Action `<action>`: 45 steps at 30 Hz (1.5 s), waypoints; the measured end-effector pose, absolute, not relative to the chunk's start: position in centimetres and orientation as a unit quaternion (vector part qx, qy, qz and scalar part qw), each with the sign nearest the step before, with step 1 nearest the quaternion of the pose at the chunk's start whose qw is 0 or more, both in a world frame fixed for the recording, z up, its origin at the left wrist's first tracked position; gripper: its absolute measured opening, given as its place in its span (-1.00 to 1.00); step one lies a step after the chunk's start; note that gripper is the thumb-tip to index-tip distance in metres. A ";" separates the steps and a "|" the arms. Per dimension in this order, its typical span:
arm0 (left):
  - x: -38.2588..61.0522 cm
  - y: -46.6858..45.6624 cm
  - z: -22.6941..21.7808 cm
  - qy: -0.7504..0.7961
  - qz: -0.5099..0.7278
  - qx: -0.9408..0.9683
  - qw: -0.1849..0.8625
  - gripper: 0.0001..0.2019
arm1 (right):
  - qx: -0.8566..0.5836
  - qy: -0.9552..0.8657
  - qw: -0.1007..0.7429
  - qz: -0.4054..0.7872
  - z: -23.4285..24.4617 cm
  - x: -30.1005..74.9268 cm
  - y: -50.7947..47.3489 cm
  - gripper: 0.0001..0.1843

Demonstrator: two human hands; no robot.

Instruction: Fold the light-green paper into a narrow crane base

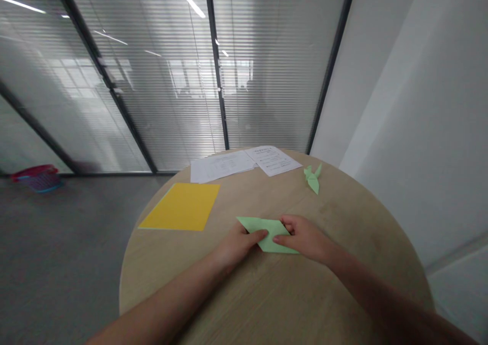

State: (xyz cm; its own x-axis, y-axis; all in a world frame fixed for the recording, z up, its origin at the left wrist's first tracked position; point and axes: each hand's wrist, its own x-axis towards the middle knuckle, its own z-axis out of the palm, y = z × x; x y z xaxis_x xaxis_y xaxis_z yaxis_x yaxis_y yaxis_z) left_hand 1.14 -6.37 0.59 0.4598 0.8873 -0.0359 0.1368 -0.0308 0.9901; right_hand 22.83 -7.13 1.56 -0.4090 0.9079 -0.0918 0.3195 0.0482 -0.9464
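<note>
A piece of folded green paper [271, 228], shaped roughly like a slanted four-sided figure, is held between my two hands just above the round table. My left hand [240, 243] grips its left side, thumb on top and the other fingers hidden beneath. On the right side, my right hand [305, 237] pinches the paper, with the thumb on its face and the fingers curled behind the edge. Farther back to the right lies a folded green paper crane [312, 178], apart from both hands.
A stack of yellow paper [182, 206] lies on the round wooden table [244, 294] at the left. White printed sheets [224, 166] rest along the far edge. A red and blue basket [40, 178] stands on the floor, and a glass partition with blinds [175, 116] rises behind.
</note>
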 end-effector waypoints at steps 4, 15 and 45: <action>-0.2 -5.1 1.9 0.446 0.392 0.648 0.477 -0.51 | -0.481 -0.687 0.230 0.495 2.0 23.3 -7.2 -0.90; 0.6 -6.4 2.3 0.418 0.158 0.866 0.222 -0.82 | -0.500 -0.778 0.206 0.321 2.2 22.8 -8.2 -0.85; 0.5 -7.0 0.9 0.326 0.157 0.927 0.102 -0.87 | -0.398 -0.891 0.193 0.103 -0.6 23.9 -9.1 -0.77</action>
